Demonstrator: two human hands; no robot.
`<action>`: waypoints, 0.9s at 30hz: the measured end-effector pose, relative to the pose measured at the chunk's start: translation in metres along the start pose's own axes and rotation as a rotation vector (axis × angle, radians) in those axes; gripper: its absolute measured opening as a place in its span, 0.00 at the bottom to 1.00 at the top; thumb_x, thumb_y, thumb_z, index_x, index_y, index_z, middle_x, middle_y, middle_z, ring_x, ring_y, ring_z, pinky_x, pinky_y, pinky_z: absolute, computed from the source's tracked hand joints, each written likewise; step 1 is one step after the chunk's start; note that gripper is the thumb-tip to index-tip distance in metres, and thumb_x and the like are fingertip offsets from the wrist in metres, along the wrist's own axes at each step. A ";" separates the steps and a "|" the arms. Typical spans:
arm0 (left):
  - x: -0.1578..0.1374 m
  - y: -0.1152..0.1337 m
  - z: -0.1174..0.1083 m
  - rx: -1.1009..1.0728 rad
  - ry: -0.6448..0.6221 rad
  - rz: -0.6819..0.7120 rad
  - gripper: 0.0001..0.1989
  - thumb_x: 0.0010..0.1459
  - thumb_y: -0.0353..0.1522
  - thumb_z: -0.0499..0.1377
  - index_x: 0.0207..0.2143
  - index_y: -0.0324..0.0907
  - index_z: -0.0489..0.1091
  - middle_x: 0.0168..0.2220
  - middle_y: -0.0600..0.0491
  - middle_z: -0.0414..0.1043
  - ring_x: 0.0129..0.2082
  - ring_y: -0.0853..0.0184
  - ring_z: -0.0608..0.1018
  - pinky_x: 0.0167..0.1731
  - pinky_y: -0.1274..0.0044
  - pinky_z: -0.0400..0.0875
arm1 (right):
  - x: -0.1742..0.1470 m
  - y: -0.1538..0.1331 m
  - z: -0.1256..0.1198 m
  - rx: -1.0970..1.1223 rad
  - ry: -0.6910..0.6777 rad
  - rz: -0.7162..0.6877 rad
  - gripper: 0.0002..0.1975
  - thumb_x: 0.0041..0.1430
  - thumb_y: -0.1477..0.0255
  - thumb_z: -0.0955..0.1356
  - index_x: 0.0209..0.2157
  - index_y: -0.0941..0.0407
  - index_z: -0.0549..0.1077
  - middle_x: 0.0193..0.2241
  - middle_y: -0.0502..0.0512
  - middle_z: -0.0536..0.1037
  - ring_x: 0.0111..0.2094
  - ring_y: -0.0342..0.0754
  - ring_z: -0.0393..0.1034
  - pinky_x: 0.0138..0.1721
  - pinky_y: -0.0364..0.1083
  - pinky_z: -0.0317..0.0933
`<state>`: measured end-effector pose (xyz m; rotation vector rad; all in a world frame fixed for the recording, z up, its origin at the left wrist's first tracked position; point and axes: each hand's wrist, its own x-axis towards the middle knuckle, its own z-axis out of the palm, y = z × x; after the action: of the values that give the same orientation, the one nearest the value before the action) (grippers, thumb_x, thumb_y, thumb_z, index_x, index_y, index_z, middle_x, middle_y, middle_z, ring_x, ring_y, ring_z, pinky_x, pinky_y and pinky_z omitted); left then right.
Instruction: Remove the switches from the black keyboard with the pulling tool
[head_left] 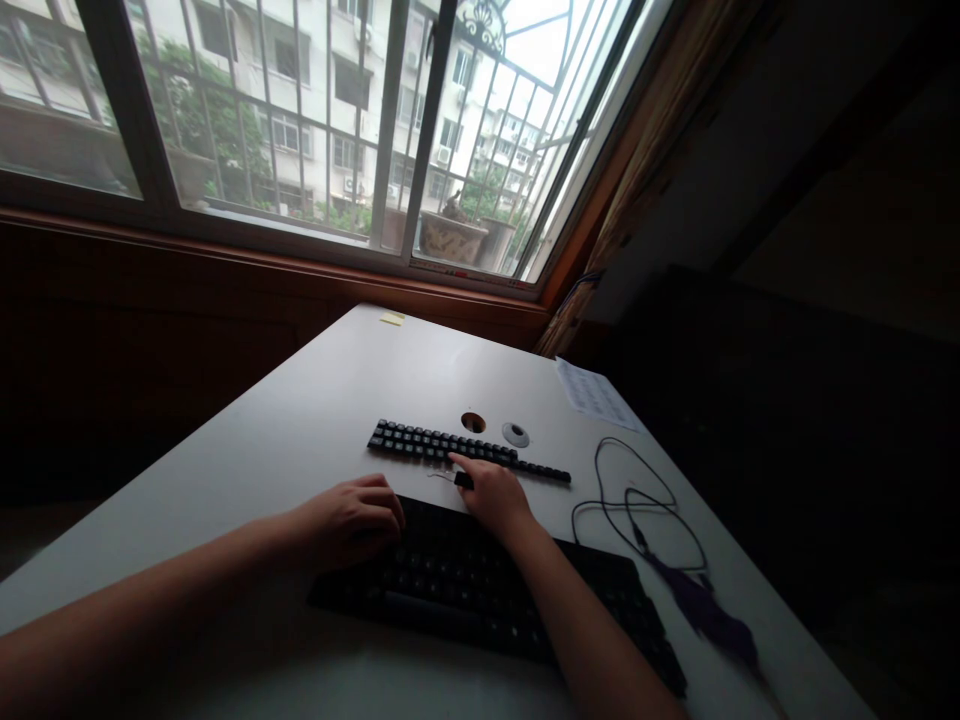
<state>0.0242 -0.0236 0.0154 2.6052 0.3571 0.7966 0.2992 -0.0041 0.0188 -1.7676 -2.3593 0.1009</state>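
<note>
A black keyboard [450, 580] lies across the near part of the white table, with a bare slot showing in its lower rows. Over its upper left corner, my left hand [364, 515] rests with curled fingers against the edge. Above the keyboard's top edge is my right hand [495, 492], closed round a keycap puller [464, 480] with a black handle and thin wire prongs pointing left. Its index finger reaches to the loose keycaps [427, 440], which stand in tight rows behind the keyboard. The right forearm hides part of the keyboard.
A cable [600, 505] loops on the white table [300, 400] to the right, near a purple cloth-like item [705, 610]. Farther back are a cable hole [473, 423], a round grey cover [516, 434], a printed sheet [596, 393] and yellow notes [391, 319]. A barred window stands beyond.
</note>
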 end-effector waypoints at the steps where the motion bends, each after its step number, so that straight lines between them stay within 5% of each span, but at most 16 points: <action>1: 0.000 0.000 0.000 -0.005 0.006 0.006 0.06 0.63 0.28 0.55 0.36 0.42 0.72 0.39 0.47 0.76 0.39 0.64 0.74 0.41 0.72 0.71 | 0.000 0.000 0.000 -0.001 -0.005 0.000 0.29 0.55 0.74 0.68 0.59 0.47 0.68 0.52 0.53 0.77 0.50 0.54 0.74 0.52 0.50 0.65; 27: 0.000 -0.001 0.001 0.000 0.007 0.001 0.06 0.63 0.28 0.55 0.37 0.42 0.72 0.39 0.47 0.76 0.39 0.64 0.73 0.41 0.72 0.71 | 0.002 0.001 0.004 0.007 0.015 -0.002 0.30 0.54 0.74 0.68 0.59 0.49 0.69 0.51 0.56 0.78 0.48 0.56 0.75 0.50 0.50 0.66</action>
<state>0.0244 -0.0230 0.0136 2.6033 0.3580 0.8057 0.2991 -0.0012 0.0144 -1.7564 -2.3475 0.0951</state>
